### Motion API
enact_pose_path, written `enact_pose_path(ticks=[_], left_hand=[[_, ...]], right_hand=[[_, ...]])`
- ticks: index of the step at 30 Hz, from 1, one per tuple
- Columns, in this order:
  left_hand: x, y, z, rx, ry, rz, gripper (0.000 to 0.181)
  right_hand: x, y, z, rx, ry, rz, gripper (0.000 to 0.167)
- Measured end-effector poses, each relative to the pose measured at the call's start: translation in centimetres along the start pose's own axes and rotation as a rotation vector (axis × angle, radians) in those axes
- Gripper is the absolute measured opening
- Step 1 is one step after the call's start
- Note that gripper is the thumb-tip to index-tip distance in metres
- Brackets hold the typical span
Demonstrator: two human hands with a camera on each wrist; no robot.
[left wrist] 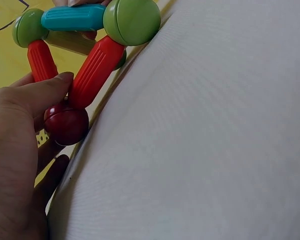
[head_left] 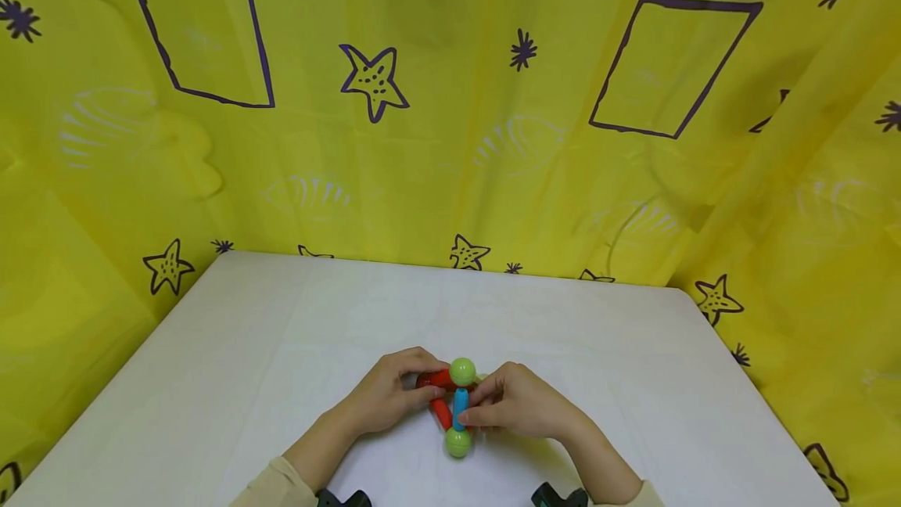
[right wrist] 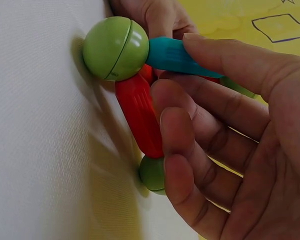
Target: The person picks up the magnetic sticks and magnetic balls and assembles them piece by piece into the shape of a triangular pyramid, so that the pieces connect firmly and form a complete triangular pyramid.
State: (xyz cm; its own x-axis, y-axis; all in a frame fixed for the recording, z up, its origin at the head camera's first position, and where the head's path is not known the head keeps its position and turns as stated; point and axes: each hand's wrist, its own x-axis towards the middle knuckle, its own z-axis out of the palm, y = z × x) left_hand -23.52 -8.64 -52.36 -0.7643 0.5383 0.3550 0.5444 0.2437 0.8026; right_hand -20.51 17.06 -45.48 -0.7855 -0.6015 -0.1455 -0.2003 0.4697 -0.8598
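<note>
Between the hands is a frame of building-toy rods and balls. My left hand (head_left: 383,396) pinches its left corner; in the left wrist view the thumb lies on a red rod (left wrist: 96,72) just above a dark red ball (left wrist: 67,124). A second red rod (left wrist: 41,60) passes behind the thumb. With thumb and fingers my right hand (head_left: 526,404) grips a blue rod (head_left: 461,408), which stands between an upper green ball (head_left: 462,371) and a lower green ball (head_left: 457,444). Another green ball (right wrist: 152,174) joins a red rod (right wrist: 139,112) in the right wrist view, partly behind the fingers.
A white-covered table (head_left: 338,311) lies under the frame. Behind it and along both sides hangs a yellow curtain (head_left: 436,178) with printed stars. Two dark objects (head_left: 559,495) show at the bottom edge near the forearms.
</note>
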Motion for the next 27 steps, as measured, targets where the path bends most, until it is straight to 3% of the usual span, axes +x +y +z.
enact_pose_path(ticks=[15, 20, 27], left_hand=[[-0.1, 0.5, 0.2, -0.015, -0.031, -0.059, 0.03], [0.2, 0.4, 0.3, -0.009, -0.029, -0.045, 0.033], [0.4, -0.2, 0.3, 0.01, -0.006, -0.057, 0.031]], right_hand=[[-0.4, 0.1, -0.2, 0.013, 0.001, 0.031, 0.015], [-0.7, 0.3, -1.4, -0.025, 0.02, 0.024, 0.01], [-1.0, 1.3, -3.5, -0.017, 0.085, 0.045, 0.018]])
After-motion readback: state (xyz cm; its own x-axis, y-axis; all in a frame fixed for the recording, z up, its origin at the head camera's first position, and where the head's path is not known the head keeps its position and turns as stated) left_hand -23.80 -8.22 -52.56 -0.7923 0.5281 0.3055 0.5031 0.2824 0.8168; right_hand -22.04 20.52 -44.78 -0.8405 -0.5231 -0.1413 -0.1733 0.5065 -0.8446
